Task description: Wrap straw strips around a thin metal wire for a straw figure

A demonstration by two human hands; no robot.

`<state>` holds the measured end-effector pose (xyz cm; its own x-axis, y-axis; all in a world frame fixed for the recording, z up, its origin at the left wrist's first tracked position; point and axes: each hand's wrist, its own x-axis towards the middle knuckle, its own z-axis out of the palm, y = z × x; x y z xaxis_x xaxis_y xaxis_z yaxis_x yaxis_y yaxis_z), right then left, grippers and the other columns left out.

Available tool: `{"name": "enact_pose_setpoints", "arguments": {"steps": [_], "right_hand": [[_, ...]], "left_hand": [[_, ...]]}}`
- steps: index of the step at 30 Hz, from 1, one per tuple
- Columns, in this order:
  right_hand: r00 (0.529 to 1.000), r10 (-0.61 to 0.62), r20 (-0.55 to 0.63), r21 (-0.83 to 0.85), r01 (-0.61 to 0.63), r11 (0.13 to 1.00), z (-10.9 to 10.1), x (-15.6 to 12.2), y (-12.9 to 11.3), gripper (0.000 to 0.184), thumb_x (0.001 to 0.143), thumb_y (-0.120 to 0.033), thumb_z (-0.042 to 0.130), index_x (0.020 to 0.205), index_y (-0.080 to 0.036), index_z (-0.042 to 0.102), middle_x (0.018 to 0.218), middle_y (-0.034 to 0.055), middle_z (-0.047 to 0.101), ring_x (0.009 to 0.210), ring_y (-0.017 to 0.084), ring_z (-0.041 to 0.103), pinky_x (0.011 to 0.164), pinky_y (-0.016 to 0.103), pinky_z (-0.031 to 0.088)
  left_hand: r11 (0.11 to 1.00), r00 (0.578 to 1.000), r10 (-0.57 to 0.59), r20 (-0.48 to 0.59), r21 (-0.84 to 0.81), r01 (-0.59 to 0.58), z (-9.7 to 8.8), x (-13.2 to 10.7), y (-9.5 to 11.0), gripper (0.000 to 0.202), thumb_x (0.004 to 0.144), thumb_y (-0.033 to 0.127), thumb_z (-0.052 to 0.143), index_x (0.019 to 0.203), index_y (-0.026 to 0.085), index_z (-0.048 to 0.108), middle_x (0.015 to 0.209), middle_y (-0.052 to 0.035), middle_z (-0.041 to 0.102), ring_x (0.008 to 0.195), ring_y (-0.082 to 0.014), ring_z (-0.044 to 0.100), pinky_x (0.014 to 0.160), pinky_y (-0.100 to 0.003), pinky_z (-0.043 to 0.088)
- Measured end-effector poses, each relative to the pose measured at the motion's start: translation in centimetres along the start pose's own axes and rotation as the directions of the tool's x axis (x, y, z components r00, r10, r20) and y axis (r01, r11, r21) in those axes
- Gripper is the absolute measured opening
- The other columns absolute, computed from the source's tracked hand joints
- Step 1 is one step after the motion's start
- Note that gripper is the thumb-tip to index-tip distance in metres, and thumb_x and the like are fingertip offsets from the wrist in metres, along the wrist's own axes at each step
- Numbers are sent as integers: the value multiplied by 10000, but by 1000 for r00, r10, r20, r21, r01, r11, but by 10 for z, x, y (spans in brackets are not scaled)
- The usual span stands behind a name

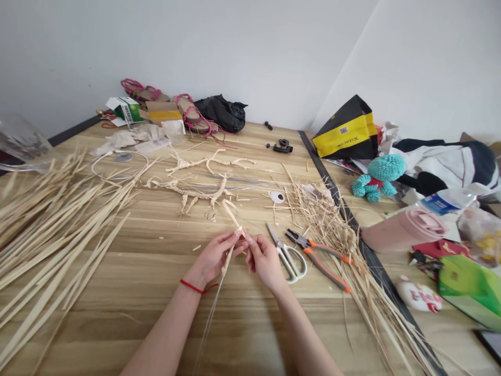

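Note:
My left hand (213,257), with a red string at the wrist, and my right hand (265,259) meet over the wooden table (156,292). Both pinch a pale straw strip (235,222) wrapped around a thin wire that runs down toward me. The strip's far end leads up to a branching straw-wrapped figure (199,190) lying flat on the table. White-handled scissors (287,255) and orange-handled pliers (319,257) lie just right of my right hand.
Long straw strips (50,235) spread over the left of the table. A heap of loose straw (332,224) lies right. Sandals (191,112), boxes and a black bag sit at the far edge. A teal knitted toy (378,177), pink cup (403,230) and bags crowd the right.

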<state>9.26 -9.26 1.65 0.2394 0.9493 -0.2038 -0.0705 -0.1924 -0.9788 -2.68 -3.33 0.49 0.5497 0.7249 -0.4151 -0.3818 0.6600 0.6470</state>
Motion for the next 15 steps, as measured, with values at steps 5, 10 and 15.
{"name": "enact_pose_setpoints", "arguments": {"steps": [5, 10, 15], "right_hand": [[995, -53, -81, -140, 41, 989, -12, -15, 6, 391, 810, -559, 475, 738, -178, 523, 474, -60, 475, 356, 78, 401, 357, 190, 306], [995, 98, 6, -52, -98, 994, -30, -44, 16, 427, 795, -593, 476, 715, -175, 505, 435, -76, 430, 321, 66, 356, 333, 184, 275], [970, 242, 40, -15, -241, 970, -44, -81, 23, 457, 786, -610, 477, 738, -157, 518, 430, -75, 430, 309, 59, 351, 320, 170, 270]], "left_hand": [[999, 997, 40, -65, -3, -40, -1, 1, 6, 197, 752, 171, 662, 944, 129, 678, 772, -34, 654, 469, -33, 536, 398, -113, 419], [997, 998, 46, 39, -66, -43, -6, 1, 10, 221, 758, 253, 661, 939, 127, 655, 679, 13, 559, 352, 25, 335, 306, -111, 246], [985, 995, 45, 86, -168, -30, -8, 2, 10, 253, 814, 300, 591, 985, 116, 622, 683, 12, 530, 352, 15, 311, 301, -127, 240]]}}
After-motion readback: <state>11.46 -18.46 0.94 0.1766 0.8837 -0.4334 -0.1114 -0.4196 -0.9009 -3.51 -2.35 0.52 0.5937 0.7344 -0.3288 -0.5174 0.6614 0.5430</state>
